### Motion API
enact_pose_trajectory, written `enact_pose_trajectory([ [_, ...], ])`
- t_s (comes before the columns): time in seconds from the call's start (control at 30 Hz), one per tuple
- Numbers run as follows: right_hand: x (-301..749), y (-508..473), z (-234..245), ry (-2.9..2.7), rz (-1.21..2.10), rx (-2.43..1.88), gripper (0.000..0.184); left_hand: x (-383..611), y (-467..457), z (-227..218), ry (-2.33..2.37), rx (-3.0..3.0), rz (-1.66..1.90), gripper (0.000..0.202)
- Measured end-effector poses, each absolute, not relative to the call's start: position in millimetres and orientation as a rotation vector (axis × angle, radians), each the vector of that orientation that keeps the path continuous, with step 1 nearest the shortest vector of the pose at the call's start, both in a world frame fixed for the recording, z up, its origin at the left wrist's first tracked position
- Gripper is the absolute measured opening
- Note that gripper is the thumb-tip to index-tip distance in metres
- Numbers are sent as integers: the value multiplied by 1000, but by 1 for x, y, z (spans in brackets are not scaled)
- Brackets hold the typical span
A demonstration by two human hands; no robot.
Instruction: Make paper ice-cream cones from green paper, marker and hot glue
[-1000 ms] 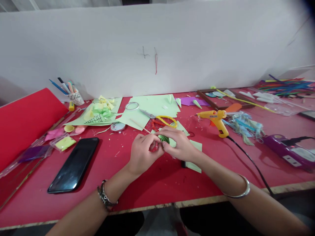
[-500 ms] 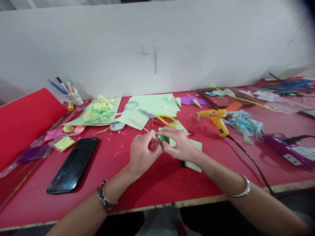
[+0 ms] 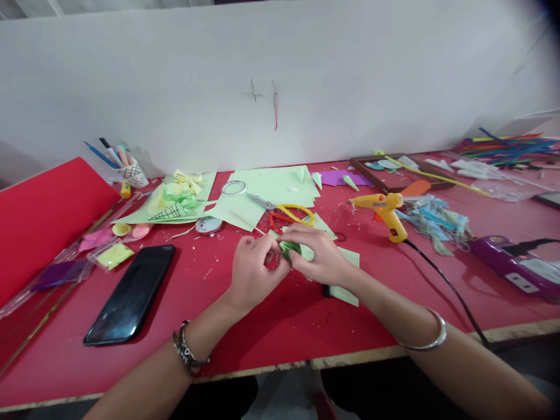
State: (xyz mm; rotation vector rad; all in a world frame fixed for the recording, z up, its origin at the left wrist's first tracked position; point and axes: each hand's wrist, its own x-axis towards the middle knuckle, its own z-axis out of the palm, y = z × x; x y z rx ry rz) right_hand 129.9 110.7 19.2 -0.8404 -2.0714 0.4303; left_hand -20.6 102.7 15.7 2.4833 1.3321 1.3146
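Above the red surface (image 3: 196,280), the left hand (image 3: 252,271) and right hand (image 3: 321,256) pinch a green piece (image 3: 289,249), which could crease if the fingers (image 3: 301,235) press too strongly.

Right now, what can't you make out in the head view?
All in the head view:
- Most of the green piece: covered by the left hand and right hand.
- Near end of the thin stick: hidden by the left hand.
- Dark flat object: cut off by the right edge.
- Lettering on the glue gun: too small.
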Motion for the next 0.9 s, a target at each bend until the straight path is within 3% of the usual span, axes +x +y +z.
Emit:
enact_pose_trajectory([
  [0.33, 131, 111, 19, -2106, 388, -816, 21, -22, 105, 15, 1286, 2452, 1325, 15],
  [0.6, 135, 115, 12, -2172, 493, -914, 57, -30, 112, 13, 1195, 2257, 1354, 7],
  [0.9, 130, 117, 8, -2028, 659, -963, 49, -31, 113, 8, 1088, 2119, 1435, 9],
])
